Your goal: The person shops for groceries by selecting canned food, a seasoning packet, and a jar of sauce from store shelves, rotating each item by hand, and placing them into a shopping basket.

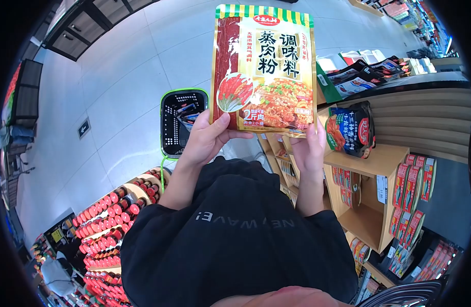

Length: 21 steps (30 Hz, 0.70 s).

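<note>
Both hands hold up a seasoning packet [266,71] with a green-and-white striped top, large Chinese characters and pictures of meat. My left hand [207,134] grips its lower left corner, thumb on the front and fingers behind. At the lower right corner, my right hand [309,146] pinches the edge with the thumb in front; its other fingers are partly hidden behind the packet. The packet faces me, nearly upright. Beyond my left wrist, a black shopping basket [170,125] with a green rim stands on the floor, with some packets in it.
To the right, a wooden shelf unit [368,212] carries dark seasoning bags [350,128] on top and red tins [412,181] at its side. Jars with red lids [110,204] fill a rounded display at lower left. Grey floor tiles [128,66] stretch ahead toward dark cabinets [84,28].
</note>
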Each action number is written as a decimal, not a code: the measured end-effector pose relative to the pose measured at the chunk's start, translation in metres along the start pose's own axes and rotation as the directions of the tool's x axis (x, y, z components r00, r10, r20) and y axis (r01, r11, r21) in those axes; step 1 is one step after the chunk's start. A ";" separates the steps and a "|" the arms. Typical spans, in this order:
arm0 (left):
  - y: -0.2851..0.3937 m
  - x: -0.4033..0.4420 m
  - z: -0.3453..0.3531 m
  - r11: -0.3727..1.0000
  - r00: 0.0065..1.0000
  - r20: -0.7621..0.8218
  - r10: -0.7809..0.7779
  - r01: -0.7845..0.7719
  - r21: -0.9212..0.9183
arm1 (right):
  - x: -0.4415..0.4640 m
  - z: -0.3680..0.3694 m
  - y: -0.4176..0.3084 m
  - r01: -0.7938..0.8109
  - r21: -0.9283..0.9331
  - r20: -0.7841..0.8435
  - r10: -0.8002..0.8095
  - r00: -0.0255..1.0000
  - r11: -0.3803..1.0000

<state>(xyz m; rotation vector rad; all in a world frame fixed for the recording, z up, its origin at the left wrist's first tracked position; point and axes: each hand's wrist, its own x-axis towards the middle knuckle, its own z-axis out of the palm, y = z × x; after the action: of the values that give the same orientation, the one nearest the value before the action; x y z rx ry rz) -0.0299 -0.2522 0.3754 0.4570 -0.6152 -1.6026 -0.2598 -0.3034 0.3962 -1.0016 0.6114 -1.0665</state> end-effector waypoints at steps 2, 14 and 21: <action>-0.004 -0.001 0.000 1.000 1.000 0.001 0.005 -0.005 -0.022 | -0.002 0.004 0.009 0.007 0.085 -0.020 -0.006 1.000 0.996; -0.010 -0.004 0.005 0.999 0.999 0.002 -0.036 0.036 0.022 | -0.003 0.015 0.020 -0.052 0.254 -0.190 0.102 0.976 0.966; -0.009 -0.006 0.005 0.998 0.998 -0.046 -0.043 0.045 0.044 | -0.008 0.016 0.018 -0.052 0.265 -0.154 0.095 0.983 0.963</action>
<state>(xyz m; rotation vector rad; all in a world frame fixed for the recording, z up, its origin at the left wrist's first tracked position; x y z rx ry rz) -0.0393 -0.2447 0.3729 0.5422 -0.6118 -1.6178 -0.2423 -0.2879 0.3863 -0.6614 0.6197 -1.1381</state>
